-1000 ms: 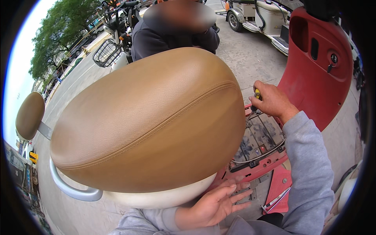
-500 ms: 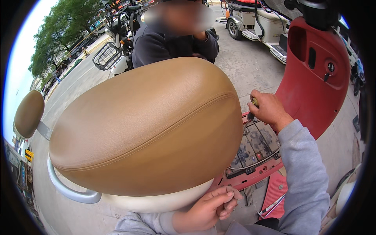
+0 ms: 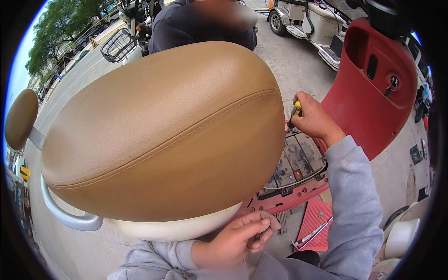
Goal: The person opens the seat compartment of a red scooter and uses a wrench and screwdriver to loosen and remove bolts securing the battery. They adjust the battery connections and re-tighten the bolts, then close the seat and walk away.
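My right hand (image 3: 315, 117) is wrapped round the yellow and black handle of a screwdriver (image 3: 296, 112), tilted down over the far side of the scooter's open floor. Its tip is hidden behind the brown seat (image 3: 163, 135). Below the hand lie dark, dusty battery blocks (image 3: 298, 156) in the red floor frame (image 3: 280, 200), with a cable along their near edge. On the near side of the seat, my left hand (image 3: 238, 238) hovers beside the cream body (image 3: 172, 228), thumb and fingers curled together. Whatever it holds, if anything, is too small to make out.
A red front panel (image 3: 378, 93) with a key in it rises at the right. Beyond the seat a person in a dark jacket (image 3: 196, 28) leans close. A red ribbed mat (image 3: 313, 224) with a thin packet on it lies below the frame.
The whole view has shifted, so the seat sits higher and further left. My right hand has turned a little on the screwdriver, showing more of its yellow handle. My left hand keeps its curl.
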`<state>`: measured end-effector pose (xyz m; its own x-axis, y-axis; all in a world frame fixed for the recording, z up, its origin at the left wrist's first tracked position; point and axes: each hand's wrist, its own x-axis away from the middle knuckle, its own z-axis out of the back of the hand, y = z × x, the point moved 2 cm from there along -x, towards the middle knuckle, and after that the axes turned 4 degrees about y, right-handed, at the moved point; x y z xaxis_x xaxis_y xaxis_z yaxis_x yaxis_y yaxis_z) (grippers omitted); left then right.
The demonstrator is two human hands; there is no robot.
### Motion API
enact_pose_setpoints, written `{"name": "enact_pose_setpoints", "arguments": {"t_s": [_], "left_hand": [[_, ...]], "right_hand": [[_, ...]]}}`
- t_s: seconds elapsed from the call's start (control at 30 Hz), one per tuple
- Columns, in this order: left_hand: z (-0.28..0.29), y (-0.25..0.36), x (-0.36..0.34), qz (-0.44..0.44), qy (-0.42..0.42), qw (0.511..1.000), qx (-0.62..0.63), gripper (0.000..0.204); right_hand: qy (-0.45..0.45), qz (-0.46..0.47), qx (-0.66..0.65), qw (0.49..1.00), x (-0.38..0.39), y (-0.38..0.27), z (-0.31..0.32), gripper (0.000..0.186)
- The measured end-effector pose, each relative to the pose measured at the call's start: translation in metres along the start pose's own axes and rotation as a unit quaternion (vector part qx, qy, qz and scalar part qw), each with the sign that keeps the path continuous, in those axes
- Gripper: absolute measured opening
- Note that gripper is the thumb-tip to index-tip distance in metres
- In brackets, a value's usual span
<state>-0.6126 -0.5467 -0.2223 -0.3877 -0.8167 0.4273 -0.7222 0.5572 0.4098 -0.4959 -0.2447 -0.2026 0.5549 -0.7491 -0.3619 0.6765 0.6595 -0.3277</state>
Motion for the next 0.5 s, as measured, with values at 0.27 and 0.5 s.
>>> {"name": "enact_pose_setpoints", "arguments": {"t_s": [0.27,0.5], "left_hand": [[-0.003,0.005,0.0,-0.008,-0.026,1.0,0.01,0.025],[-0.003,0.006,0.002,-0.002,-0.01,1.0,0.003,0.024]], "right_hand": [[-0.038,-0.024,-0.026,0.999,-0.001,0.001,0.004,0.032],[-0.063,-0.043,-0.105,0.992,0.004,0.013,-0.003,0.027]]}}
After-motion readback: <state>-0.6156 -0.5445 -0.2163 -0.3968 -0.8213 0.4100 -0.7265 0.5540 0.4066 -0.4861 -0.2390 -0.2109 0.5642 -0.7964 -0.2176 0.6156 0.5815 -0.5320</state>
